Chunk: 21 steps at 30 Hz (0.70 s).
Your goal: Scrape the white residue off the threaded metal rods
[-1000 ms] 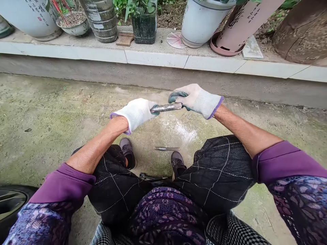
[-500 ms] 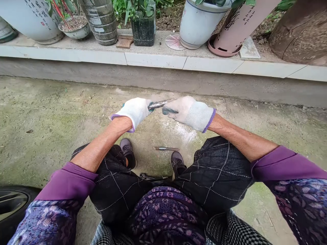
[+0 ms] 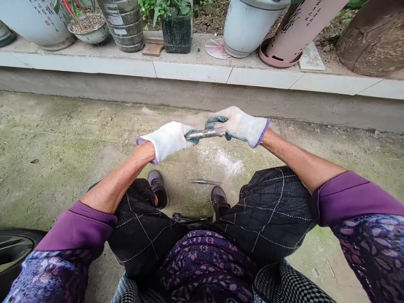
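A silvery, ridged rod [image 3: 205, 133], which looks wrapped in wire and has a flat brownish right end, is held nearly level above the concrete. My left hand [image 3: 173, 134], in a white glove with dark green fingers, is closed around its left end, hiding that end. My right hand [image 3: 235, 122], in a matching glove, has curled fingers at the rod's right end, partly behind it, with the brownish tip showing in front. A similar thin rod [image 3: 206, 182] with a silvery middle lies on the ground between my shoes.
White powder [image 3: 232, 163] is scattered on the concrete below my hands. Ahead runs a low tiled ledge [image 3: 192, 72] bearing a black planter [image 3: 176, 33], a white pot [image 3: 249, 29] and a pink pot [image 3: 299, 33]. A black wheel [image 3: 19, 256] is at lower left.
My right hand has shifted up and slightly right, and its fingers have loosened, exposing the rod's brownish end. More of the rod shows between my hands.
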Tool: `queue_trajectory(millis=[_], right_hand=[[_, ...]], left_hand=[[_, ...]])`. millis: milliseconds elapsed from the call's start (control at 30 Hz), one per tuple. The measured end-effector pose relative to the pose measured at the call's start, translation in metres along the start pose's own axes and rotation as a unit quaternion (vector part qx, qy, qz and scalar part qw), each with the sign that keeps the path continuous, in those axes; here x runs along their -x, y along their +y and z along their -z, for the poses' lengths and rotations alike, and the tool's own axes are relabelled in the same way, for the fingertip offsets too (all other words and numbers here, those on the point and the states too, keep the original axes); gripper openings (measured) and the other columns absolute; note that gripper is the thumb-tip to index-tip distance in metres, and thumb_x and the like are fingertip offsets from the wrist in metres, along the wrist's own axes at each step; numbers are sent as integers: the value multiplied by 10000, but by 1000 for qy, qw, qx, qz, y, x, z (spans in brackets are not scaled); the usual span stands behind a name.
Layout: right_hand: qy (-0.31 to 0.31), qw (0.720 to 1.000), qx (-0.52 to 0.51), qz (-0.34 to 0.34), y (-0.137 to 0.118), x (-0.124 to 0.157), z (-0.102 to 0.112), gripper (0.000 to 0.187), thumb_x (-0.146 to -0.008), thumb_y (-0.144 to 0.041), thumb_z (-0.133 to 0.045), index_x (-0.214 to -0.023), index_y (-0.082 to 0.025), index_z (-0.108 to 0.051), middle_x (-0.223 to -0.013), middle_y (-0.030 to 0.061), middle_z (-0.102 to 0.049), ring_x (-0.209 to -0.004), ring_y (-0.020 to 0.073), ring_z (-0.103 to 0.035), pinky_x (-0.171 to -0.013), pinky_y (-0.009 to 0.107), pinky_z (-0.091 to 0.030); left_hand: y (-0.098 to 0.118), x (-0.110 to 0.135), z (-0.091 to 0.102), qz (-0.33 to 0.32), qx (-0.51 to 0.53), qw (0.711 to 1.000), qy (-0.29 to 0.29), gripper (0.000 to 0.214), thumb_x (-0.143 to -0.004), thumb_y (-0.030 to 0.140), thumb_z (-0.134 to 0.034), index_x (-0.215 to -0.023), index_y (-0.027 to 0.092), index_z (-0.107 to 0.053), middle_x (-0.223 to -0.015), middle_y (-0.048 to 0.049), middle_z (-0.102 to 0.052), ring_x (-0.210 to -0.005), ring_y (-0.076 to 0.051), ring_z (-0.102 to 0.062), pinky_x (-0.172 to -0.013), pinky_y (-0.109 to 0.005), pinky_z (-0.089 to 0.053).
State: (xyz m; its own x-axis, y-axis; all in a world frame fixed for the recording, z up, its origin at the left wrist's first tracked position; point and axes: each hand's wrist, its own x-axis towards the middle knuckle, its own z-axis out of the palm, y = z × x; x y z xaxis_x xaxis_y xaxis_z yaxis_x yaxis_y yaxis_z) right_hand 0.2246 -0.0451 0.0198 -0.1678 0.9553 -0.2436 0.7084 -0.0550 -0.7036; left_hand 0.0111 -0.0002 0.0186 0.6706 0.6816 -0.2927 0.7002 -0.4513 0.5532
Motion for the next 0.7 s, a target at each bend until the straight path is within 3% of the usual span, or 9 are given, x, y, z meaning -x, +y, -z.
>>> queue_trajectory(millis=[167, 267, 367, 467, 600, 700], right_hand=[[29, 999, 19, -18, -1, 4, -10, 234, -855, -261, -567, -959, -149, -744, -621, 8, -616, -482, 84, -478, -464, 233, -370], [13, 996, 78, 28, -3, 9, -14, 232, -872, -257, -534, -931, -176, -743, -639, 2, -629, -517, 97, -501, -512, 250, -364], [14, 983, 161, 87, -9, 16, -17, 202, -871, -251, -535, -856, -194, -728, -691, 8, -654, -590, 123, -529, -563, 271, -348], [14, 966, 235, 105, -17, 22, -15, 182, -873, -262, -549, -842, -199, -716, -730, 21, -669, -644, 144, -549, -585, 285, -325], [24, 951, 296, 87, -22, 22, -4, 192, -880, -253, -532, -857, -188, -712, -744, 46, -674, -654, 162, -558, -588, 306, -308], [34, 963, 253, 81, -13, 13, 5, 194, -862, -227, -525, -862, -183, -714, -761, 38, -680, -669, 156, -565, -602, 298, -340]], left_hand=[[1, -1, 4, 13, -32, 998, 61, 373, -787, 386, -532, -1002, 149, -724, -740, -26, -676, -674, -132, -524, -616, -261, -408], [-1, -6, 7, 26, -86, 992, 83, 362, -804, 387, -520, -1002, 165, -727, -744, -36, -679, -697, -149, -556, -639, -268, -418], [-2, -11, 6, 61, -162, 983, 63, 348, -822, 383, -513, -1007, 192, -737, -744, -62, -683, -721, -189, -606, -661, -293, -436], [-3, -16, 0, 93, -235, 967, 29, 346, -855, 363, -488, -1035, 208, -739, -756, -90, -693, -752, -224, -641, -675, -315, -455], [-2, -17, -10, 77, -294, 953, -10, 349, -877, 301, -469, -1095, 217, -728, -767, -113, -696, -806, -263, -669, -689, -340, -466], [5, -13, -11, 49, -296, 954, -28, 346, -884, 304, -471, -1119, 231, -715, -768, -104, -690, -814, -268, -671, -703, -349, -462]])
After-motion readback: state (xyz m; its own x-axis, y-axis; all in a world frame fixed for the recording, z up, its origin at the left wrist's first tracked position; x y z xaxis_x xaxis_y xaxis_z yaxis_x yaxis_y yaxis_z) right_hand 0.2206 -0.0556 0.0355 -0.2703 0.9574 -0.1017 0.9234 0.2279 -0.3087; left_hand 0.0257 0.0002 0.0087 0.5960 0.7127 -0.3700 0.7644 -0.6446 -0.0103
